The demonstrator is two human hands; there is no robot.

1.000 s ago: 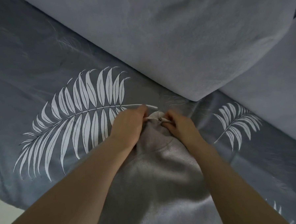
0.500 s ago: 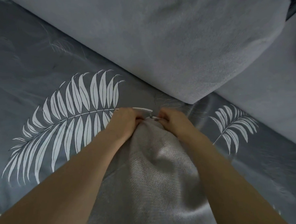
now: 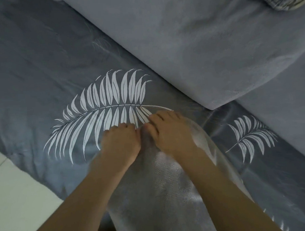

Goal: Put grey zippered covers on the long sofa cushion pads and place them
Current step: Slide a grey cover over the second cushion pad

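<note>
Pale tiled floor at far left. Over it drapes a dark grey satin bedspread printed with white palm fronds, spread flat.

Centre: left hand curled tight on the far end of a light grey woven cushion cover, which runs from that end toward the viewer on the bedspread. Right hand, touching the left, presses and pinches the same end; zip pull hidden, blurred.

Upper right: long grey fleecy covered cushion lying diagonally, near but apart.

Judgement: cover soft, light, limp, bunches easily. Best held at the end seam, both sides of the zip.
</note>
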